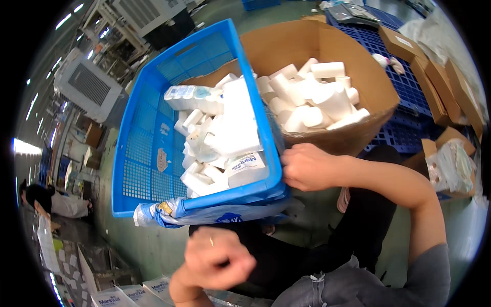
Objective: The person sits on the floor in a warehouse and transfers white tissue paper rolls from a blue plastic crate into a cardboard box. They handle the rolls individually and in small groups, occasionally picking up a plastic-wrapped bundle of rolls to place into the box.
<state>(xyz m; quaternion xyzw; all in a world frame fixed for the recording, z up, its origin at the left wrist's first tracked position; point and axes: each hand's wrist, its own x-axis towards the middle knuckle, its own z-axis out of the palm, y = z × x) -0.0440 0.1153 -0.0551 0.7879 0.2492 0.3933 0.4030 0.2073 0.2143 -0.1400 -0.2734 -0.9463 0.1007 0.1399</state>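
A blue plastic crate (128,158) stands tilted in front of me, holding loose white paper rolls (197,176) and clear-wrapped packs of rolls (197,99). At its near right corner is my right hand (309,166), fingers curled closed against the outside; what they grip, if anything, is hidden. My left hand (217,258) is a loose fist, slightly blurred, in front of the crate's near side, with a ring on one finger and nothing visible in it. A crumpled printed plastic bag (204,212) hangs along the crate's near rim.
Behind the crate, a large cardboard box (353,48) holds many white rolls (312,97). Blue pallets (404,87) and flattened cartons (434,87) lie to the right, with a small open box (450,163). Printed white packages (135,294) stand at lower left. Another person (56,199) is at far left.
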